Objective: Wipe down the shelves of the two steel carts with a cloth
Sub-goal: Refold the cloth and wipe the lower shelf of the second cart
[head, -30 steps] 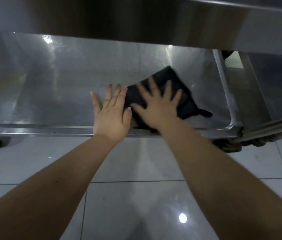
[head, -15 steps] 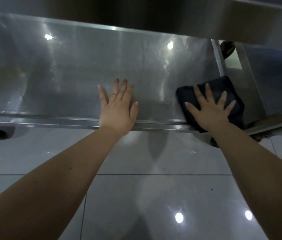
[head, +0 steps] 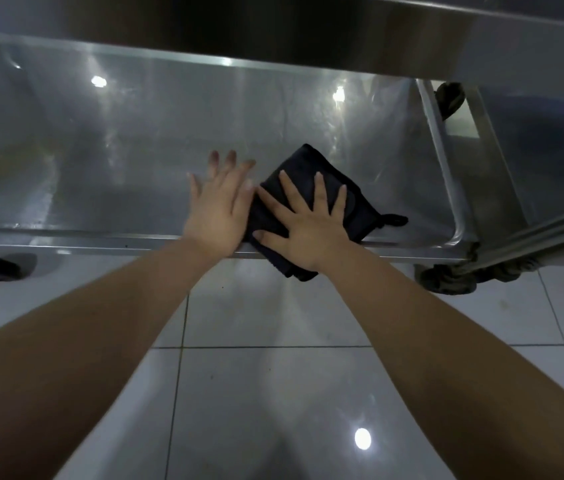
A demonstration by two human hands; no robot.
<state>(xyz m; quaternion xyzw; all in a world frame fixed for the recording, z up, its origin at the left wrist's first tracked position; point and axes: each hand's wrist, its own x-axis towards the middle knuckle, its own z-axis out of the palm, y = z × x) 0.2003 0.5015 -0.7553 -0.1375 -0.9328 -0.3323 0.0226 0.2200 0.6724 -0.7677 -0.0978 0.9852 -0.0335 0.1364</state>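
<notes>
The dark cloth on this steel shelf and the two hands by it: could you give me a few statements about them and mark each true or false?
1. The right hand presses flat on the dark cloth with its fingers spread. True.
2. The left hand grips a corner of the cloth. False: it lies flat on the shelf beside the cloth, with its fingers straight, and holds nothing.
3. The cloth lies wholly inside the shelf. False: its near edge hangs over the shelf's front rim.
4. The floor below is pale glossy tile. True.
</notes>
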